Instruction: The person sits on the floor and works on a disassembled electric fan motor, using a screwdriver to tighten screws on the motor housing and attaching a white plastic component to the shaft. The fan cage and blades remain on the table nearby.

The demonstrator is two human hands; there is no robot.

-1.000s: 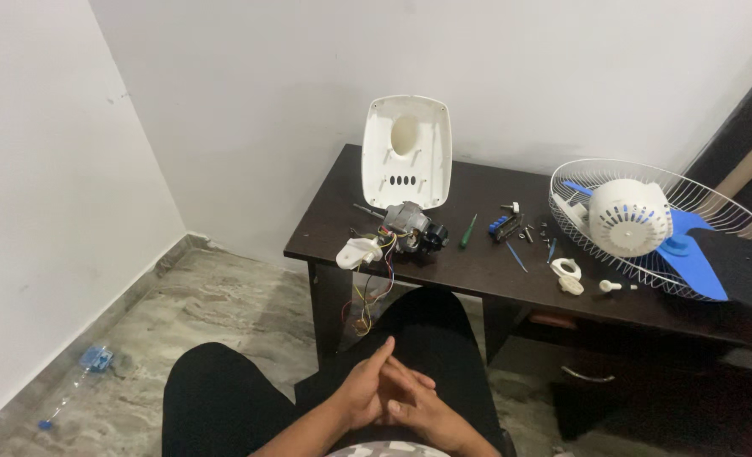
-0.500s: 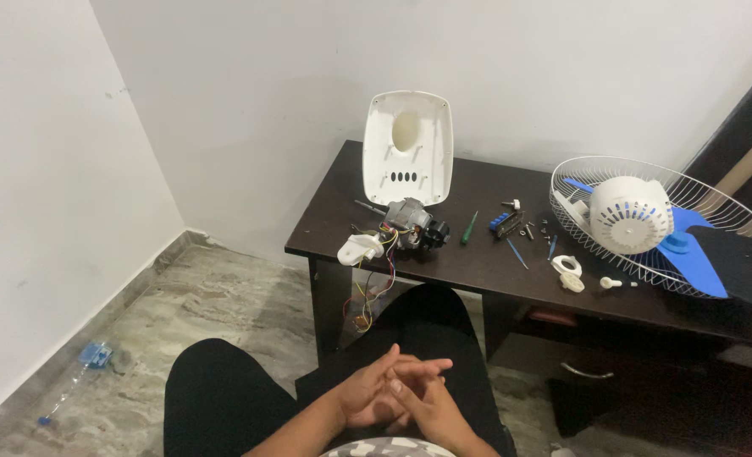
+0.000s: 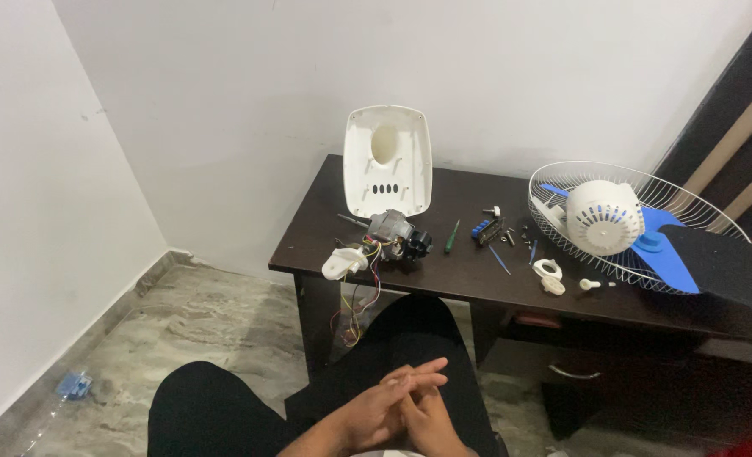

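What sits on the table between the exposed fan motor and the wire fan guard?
In the head view, a green screwdriver, a blue part and loose screws.

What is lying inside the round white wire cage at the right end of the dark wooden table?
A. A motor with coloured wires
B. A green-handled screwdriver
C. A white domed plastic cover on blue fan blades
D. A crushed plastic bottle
C: the round white wire cage holds a white domed plastic cover resting over blue fan blades, while the green-handled screwdriver and the motor with coloured wires lie on the dark wooden table outside it.
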